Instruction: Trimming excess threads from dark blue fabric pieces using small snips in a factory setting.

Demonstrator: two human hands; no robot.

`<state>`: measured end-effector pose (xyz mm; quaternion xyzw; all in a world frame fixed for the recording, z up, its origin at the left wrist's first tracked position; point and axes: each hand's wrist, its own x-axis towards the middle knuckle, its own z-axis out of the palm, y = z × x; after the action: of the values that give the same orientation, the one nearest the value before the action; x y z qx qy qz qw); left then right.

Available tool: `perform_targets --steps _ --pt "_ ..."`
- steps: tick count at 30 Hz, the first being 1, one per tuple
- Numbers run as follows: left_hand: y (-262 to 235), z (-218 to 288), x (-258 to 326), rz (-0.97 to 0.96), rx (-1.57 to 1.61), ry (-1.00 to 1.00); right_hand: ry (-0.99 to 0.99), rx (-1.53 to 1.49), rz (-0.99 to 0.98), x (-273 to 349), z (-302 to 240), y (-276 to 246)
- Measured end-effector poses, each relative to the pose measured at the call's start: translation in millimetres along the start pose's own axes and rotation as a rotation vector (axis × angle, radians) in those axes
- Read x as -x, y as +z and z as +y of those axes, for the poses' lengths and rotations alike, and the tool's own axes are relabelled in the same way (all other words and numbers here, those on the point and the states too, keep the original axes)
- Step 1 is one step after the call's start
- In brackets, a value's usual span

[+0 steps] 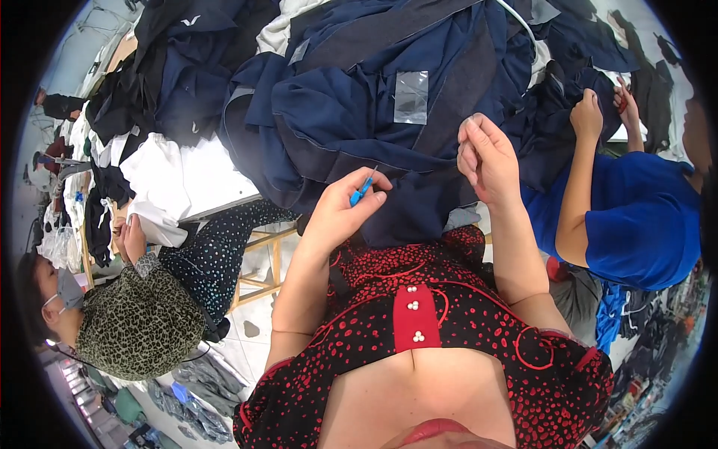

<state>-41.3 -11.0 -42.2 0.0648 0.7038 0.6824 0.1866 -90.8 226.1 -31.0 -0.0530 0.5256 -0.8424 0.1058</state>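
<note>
Nearest to me is my own front: black top w/ red dots point(464, 337), a red placket w/ small pearl buttons down the middle. Both my forearms come up from there toward the cloth.

My left hand point(345, 206) sits just over the near edge of the navy garment point(351, 112). Fingers are curled shut round a small blue thread snip point(362, 190), pinched btwn thumb and forefinger, thin metal tip poking up and away from me. The snip is right above the dark fabric fold, close to it; can't tell if the tip touches.

My right hand point(488, 157) is raised a bit higher, to the right of the snip, well apart from the left. Thumb and fingers point(470, 133) are pressed together at the top, as if nipping sth very fine; whatever it is, it's too small to make out. The rest of that hand is loosely closed, hovering over the navy cloth.

The garment itself lies piled on the bench point(202, 176) in front of me, heaped in folds, w/ a clear plastic rectangle point(411, 97) on it a little beyond my hands. White cloth point(161, 176) lies at its left.

On my right a person in a blue shirt point(636, 224) has both hands on dark fabric. On my left a person in a patterned top point(134, 322) and face mask sits by a wooden stool frame point(265, 258). Farther back more dark garments point(172, 67) are stacked up.
</note>
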Motion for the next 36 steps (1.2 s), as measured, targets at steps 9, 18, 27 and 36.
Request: perform_targets --steps 9,18,27,36 --pt "10.9 -3.4 -18.2 0.077 -0.345 0.053 0.015 -0.051 -0.024 0.3 -0.4 5.4" --pt "12.2 -23.2 -52.2 0.088 -0.341 0.179 -0.062 -0.093 -0.148 0.5 -6.6 19.9" --pt "-7.5 2.2 -45.6 0.006 0.075 0.017 -0.122 0.76 -0.372 -12.8 18.1 9.3" --pt "-22.0 22.5 -42.1 0.13 0.061 0.08 0.309 0.293 -0.564 -8.1 40.2 23.2"
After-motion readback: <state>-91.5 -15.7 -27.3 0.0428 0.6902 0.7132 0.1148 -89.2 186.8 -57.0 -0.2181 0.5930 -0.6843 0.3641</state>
